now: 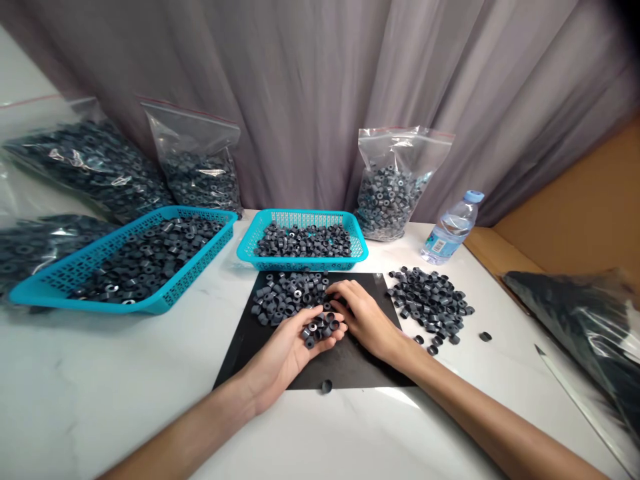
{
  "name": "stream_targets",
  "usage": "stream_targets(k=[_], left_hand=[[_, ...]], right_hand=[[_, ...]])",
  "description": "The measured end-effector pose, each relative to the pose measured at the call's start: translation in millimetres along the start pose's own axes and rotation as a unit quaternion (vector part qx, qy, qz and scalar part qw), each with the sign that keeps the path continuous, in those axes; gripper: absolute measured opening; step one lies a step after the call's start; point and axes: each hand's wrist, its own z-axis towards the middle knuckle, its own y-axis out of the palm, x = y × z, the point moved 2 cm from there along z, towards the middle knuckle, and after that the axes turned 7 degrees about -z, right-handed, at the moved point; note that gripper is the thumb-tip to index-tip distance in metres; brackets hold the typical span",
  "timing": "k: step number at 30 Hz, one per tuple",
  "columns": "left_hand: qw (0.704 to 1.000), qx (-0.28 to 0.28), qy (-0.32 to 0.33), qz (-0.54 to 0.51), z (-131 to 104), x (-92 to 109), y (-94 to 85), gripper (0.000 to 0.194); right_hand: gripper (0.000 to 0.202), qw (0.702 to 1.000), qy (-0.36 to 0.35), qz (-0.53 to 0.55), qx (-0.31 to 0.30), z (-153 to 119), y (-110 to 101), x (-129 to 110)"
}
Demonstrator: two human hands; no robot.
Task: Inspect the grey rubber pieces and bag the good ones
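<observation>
My left hand (295,340) lies palm up over the black mat (330,370), its fingers curled around several small dark grey rings (320,328). Right beside its fingertips, my right hand (363,317) is palm down with fingers bent at the edge of a pile of grey cylindrical pieces (283,297). Some of these pieces show a hole through the middle. Whatever sits under the right fingertips is mostly hidden. To the right of the mat spreads a second pile of open dark rings (430,303).
Two blue plastic baskets, one left (160,303) and one behind the mat (303,263), hold similar pieces. Filled zip bags (393,200) stand along the curtain. A water bottle (450,230) is at back right. One loose ring (327,387) lies by the mat's front edge.
</observation>
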Motion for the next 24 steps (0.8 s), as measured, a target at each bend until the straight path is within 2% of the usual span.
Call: stream_targets(k=[5, 11, 18, 24], left_hand=[[1.000, -0.011, -0.007, 0.008, 2.9, -1.5, -1.4, 0.019], [1.000, -0.001, -0.008, 0.001, 6.3, -1.4, -4.5, 0.018], [0.999, -0.027, -0.014, -0.013, 8.6, -0.7, -7.3, 0.021], [1.000, -0.014, 0.022, 0.017, 5.4, -2.5, -8.8, 0.021]], right_hand=[[0.041, 0.998, -0.029, -0.034, -0.034, -2.1, 1.7, -0.6], [0.020, 1.000, 0.000, 0.000, 0.008, -3.6, 5.1, 4.1], [0.008, 0.989, 0.073, 0.110, 0.059, -2.0, -5.4, -1.5], [0.014, 0.966, 0.091, 0.236, 0.042, -9.7, -15.7, -16.9]])
